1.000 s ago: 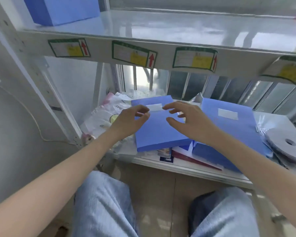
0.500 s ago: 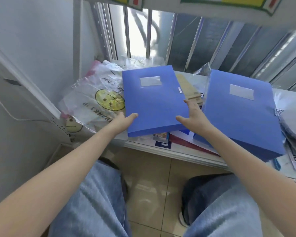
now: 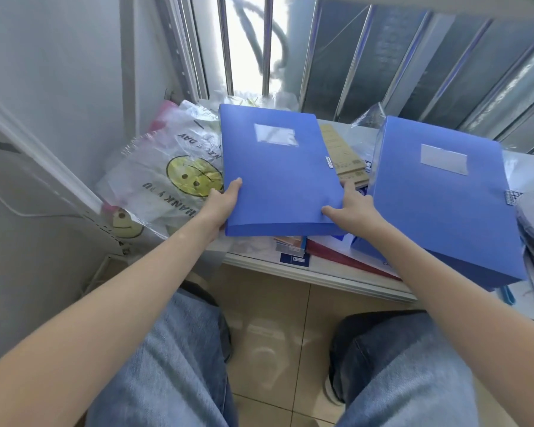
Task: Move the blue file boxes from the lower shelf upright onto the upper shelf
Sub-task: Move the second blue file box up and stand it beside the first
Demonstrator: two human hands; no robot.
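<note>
We hold the left blue box (image 3: 278, 171) in the middle of the frame, lying flat on the lower shelf (image 3: 321, 274). Our left hand (image 3: 221, 204) and right hand (image 3: 352, 208) grip its near corners, fingers closed on it. Another blue box (image 3: 438, 198) lies at the right.

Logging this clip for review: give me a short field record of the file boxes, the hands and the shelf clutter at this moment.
left box: blue file box, lying flat on the lower shelf
left hand: left hand gripping its left edge
right hand: right hand gripping its near right corner
right box: second blue file box, flat, untouched
clutter: smiley plastic bag at left, red folder beneath the boxes
upper shelf: almost out of view
</note>
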